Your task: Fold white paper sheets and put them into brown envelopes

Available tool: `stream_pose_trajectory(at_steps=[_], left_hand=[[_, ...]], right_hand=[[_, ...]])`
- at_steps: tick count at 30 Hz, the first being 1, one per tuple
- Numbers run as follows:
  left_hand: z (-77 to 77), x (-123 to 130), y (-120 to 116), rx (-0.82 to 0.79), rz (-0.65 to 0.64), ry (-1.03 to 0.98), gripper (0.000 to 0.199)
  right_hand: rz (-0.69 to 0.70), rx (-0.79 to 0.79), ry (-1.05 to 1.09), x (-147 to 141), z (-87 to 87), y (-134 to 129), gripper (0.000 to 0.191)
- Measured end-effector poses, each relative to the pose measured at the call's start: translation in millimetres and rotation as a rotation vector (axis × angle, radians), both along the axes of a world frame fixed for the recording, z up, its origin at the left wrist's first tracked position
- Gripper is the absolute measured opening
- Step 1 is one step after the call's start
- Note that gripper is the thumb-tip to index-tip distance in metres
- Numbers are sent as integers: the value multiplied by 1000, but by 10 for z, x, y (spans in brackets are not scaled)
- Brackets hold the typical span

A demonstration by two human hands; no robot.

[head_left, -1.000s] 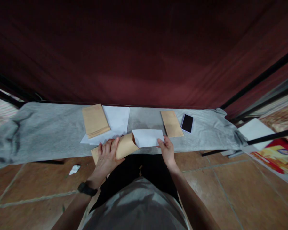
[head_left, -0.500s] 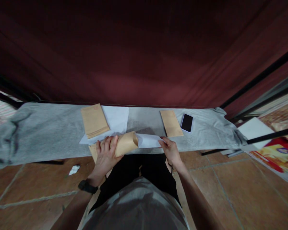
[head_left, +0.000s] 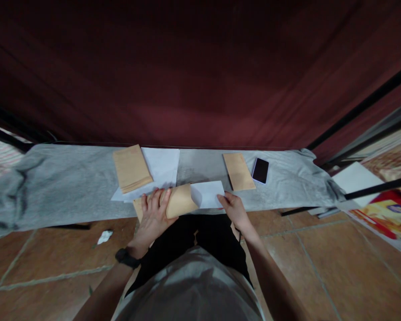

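Observation:
My left hand (head_left: 157,213) grips a brown paper envelope (head_left: 183,199), fingers over its top and thumb along the near side. The envelope's right end bulges open. A folded white sheet of paper (head_left: 205,193) sticks out of that mouth, its left part hidden inside. At the sheet's right edge my right hand (head_left: 233,208) pinches it between thumb and fingers. Both lie low over the front edge of the cloth-covered bench. Behind my left hand is a stack of brown envelopes (head_left: 132,168) resting partly on white paper sheets (head_left: 163,165).
A single brown envelope (head_left: 239,171) lies right of centre, beside a dark-screened phone (head_left: 260,170). Grey cloth (head_left: 70,183) covers the long narrow bench. Dark red fabric (head_left: 200,107) hangs behind it. On the tiled floor are a crumpled white scrap (head_left: 104,236) and a red-yellow package (head_left: 387,218).
My left hand and the envelope have shifted right, toward my right hand. Less of the white sheet's length shows outside the envelope, and its face is turned up more.

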State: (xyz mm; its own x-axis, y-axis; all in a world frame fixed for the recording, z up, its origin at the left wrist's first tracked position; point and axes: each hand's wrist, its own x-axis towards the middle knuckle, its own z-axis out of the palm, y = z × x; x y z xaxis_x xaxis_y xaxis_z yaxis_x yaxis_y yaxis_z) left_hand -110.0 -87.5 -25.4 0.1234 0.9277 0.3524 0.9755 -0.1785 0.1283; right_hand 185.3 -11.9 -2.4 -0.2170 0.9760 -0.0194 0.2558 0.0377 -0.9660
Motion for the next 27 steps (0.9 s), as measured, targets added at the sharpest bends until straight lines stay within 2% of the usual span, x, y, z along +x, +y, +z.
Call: stream_pose_trajectory(at_steps=[3,7,9,16,20,27], left_hand=[[-2,55,21,8,-34,2,102],[-14,151,37,27,-70,-16,105],[-5,202,42,37,-84,-17,104],[44,281,45,46,-119,-17,95],[20,267,45,42,-134,-13,97],[-1,263,64,18,-167,-13,96]], right_hand=[[-10,57,-45,-77,2,-53,34],[-10,202,-49,-211,19,-124,30],[15,224,-46,-283,26,-153,30],[136,119,-141,-432,10,-177,37],[168,37,-164,-436,26,-167,37],[171,20,-121,-425,-3,-169,31]])
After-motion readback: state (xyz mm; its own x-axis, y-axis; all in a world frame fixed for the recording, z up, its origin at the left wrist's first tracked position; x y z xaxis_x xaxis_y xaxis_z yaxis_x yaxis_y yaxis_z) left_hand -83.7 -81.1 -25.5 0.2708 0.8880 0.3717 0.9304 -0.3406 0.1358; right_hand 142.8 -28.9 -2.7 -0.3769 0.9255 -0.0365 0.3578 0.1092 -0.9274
